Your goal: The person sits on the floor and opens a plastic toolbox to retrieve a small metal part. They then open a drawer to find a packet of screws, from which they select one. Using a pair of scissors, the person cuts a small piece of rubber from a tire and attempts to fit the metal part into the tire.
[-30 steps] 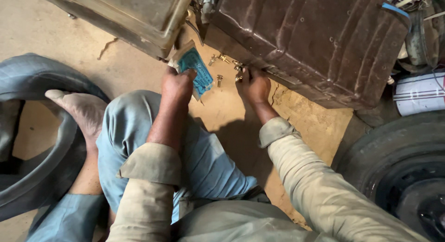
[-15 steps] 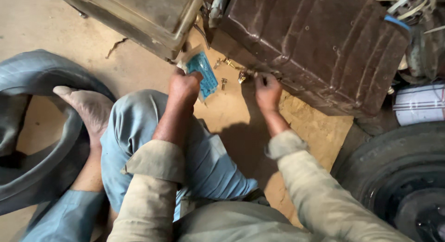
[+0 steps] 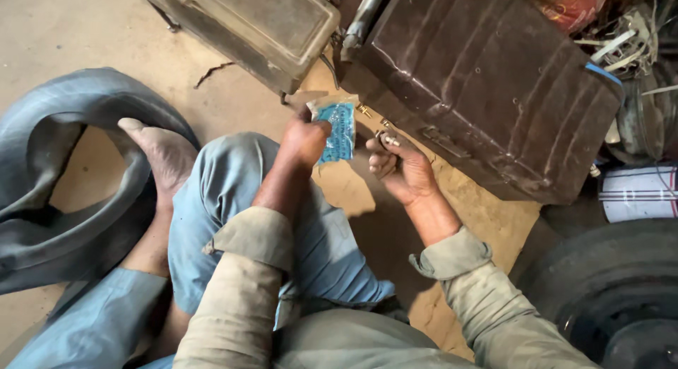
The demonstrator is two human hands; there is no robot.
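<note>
Lifted, left hand (image 3: 305, 139) pinches blue packet (image 3: 339, 131); right hand (image 3: 401, 170) grips small fittings (image 3: 388, 139).

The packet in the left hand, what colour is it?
Blue, with a clear plastic edge; the head view shows it.

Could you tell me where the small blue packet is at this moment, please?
In the head view, the small blue packet is just above centre, pinched in the left hand, between the grey box and the dark metal trunk.

Rubber inner tube (image 3: 49, 199) left; brown metal trunk (image 3: 487, 86); tyre (image 3: 614, 305) right.
</note>
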